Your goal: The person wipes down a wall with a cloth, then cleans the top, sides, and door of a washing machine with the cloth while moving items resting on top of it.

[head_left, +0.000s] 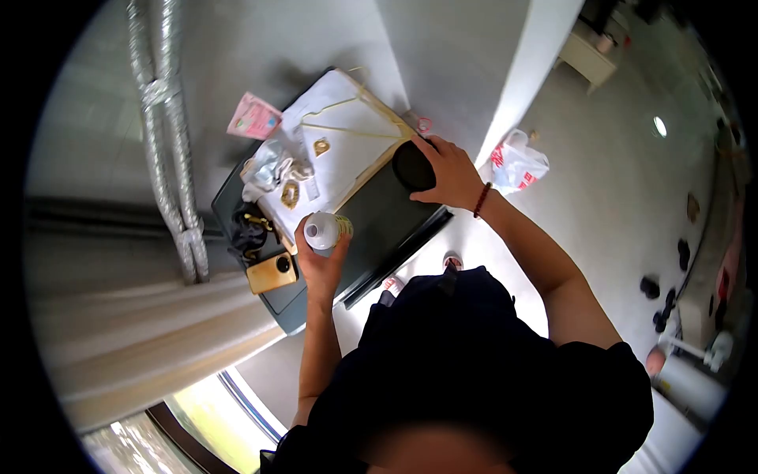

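Observation:
My left hand [318, 270] is closed around a white plastic bottle [325, 229] with a yellowish label. The bottle's round mouth faces up and shows no cap. My right hand [456, 175] curls its thumb and fingers around the rim of a round black container [412, 166], whose dark inside hides any contents. Both are over a dark grey cabinet top [371, 229]. Beside the black container lie white papers [335, 162] with a thin yellow wire hanger [347, 129] on them. Left of the bottle rests a gold phone [272, 273].
A pink pouch [254, 117], crumpled clear plastic [267, 164] and small gold-coloured items [321, 146] lie on the cabinet. A black bag with gold trim [251, 235] sits by the phone. On the floor to the right stands a white plastic bag [519, 162]. Silver-wrapped pipes [162, 150] run along the left wall.

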Tool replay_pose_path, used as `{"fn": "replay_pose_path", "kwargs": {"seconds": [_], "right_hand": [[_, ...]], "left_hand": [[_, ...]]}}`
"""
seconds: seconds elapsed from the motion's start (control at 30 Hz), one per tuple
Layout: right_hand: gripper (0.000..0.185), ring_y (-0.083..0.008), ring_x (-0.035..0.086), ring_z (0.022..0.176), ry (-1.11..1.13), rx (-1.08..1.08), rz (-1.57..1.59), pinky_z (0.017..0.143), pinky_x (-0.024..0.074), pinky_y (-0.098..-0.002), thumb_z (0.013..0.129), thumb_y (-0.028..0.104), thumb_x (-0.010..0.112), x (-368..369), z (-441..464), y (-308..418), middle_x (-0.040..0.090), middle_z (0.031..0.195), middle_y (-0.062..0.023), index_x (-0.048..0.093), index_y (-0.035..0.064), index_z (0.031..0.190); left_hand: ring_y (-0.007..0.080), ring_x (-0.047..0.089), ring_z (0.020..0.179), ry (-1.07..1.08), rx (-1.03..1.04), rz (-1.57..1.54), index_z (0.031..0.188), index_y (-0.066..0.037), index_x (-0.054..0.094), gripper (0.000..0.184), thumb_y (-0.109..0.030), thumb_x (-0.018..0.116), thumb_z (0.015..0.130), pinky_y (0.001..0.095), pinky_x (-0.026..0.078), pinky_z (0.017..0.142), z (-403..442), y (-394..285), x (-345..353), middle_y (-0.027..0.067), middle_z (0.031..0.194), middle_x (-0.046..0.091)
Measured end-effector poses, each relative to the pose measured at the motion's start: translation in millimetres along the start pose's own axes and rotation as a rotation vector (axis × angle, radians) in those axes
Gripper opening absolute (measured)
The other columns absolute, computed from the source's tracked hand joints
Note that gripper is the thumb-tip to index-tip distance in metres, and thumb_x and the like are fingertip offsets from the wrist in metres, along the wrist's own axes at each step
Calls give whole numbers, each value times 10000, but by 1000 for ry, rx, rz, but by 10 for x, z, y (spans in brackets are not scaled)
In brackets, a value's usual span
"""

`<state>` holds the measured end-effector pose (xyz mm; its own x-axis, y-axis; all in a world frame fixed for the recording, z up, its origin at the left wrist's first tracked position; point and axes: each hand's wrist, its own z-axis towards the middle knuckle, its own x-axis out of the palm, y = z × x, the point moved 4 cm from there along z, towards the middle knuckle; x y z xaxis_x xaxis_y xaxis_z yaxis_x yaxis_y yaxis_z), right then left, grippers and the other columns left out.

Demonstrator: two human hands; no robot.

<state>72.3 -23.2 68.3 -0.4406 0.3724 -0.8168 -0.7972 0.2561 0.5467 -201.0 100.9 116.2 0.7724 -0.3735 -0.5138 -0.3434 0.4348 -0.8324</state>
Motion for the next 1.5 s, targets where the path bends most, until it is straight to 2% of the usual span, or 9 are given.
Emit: {"fn": "replay_pose_path", "kwargs": {"seconds": [0.2,0.43,0.57,0.63,0.8,1.0,1.13,1.27,1.5], "right_hand": [[992,-376,491,1222,-99,-247,-64,1032,370,-502,643,462,841,427,956,374,480,1331,-178,384,165,1472],[1046,-415,379,1359,-11,-152,-291,1115,269,-569,657,591,792,831,1510,303,369,1483,-245,353,131,1487],[771,-382,451,1279,-181,-502,-85,1036,334,-559,740,496,766,849,1274,997,499,1362,-206,528,58,1327],[498,-353,539,1130,-55,-652,172,963,407,-469,790,339,758,926,1051,1604,578,1214,-156,614,35,1157],[464,-346,456,1285,260,-931,189,1094,358,-465,833,296,724,1575,635,2713,523,1349,-156,604,44,1205],[762,-443,308,1388,328,-729,-28,1155,246,-495,843,454,676,2722,1418,3463,369,1460,-299,396,86,1448],[813,-430,112,1486,625,-412,-426,1193,65,-559,920,606,504,3370,1647,3585,199,1587,-263,287,140,1549],[707,-416,134,1484,456,-465,-327,1191,76,-566,973,492,467,3738,1790,3603,224,1576,-265,315,82,1528],[667,-414,191,1465,264,-251,-397,1180,125,-577,987,469,431,4080,2718,3683,255,1557,-275,375,28,1485]], "left_hand": [[187,601,1033,-136,-55,20,1275,-11,484,613,-102,827,775,324,475,935,-251,85,-274,100,1108,615],[194,586,1077,-201,-194,-35,1318,0,468,692,-135,853,759,326,448,976,-461,323,-490,104,1144,615],[209,612,1066,-288,-154,-17,1321,-3,462,686,-146,838,765,325,465,955,-597,472,-821,130,1138,630],[209,614,1068,-347,-166,5,1310,-13,462,680,-151,840,761,327,474,942,-661,577,-1068,125,1131,631],[194,616,1039,-492,-197,-88,1301,-9,459,647,-107,824,777,323,486,927,-756,784,-1655,123,1118,635],[198,609,1044,-566,-266,-108,1311,23,441,652,-124,812,796,332,474,949,-894,1157,-2123,139,1123,628],[212,581,1103,-546,-348,-200,1325,-5,441,654,-137,808,800,341,458,977,-922,1445,-2265,130,1198,598],[200,607,1030,-547,-284,-177,1322,-12,449,663,-127,816,782,328,484,921,-849,1739,-2374,120,1133,618],[238,584,1141,-483,-297,-213,1325,-26,449,662,-76,808,771,358,456,1000,-720,1903,-2609,148,1286,568]]}}
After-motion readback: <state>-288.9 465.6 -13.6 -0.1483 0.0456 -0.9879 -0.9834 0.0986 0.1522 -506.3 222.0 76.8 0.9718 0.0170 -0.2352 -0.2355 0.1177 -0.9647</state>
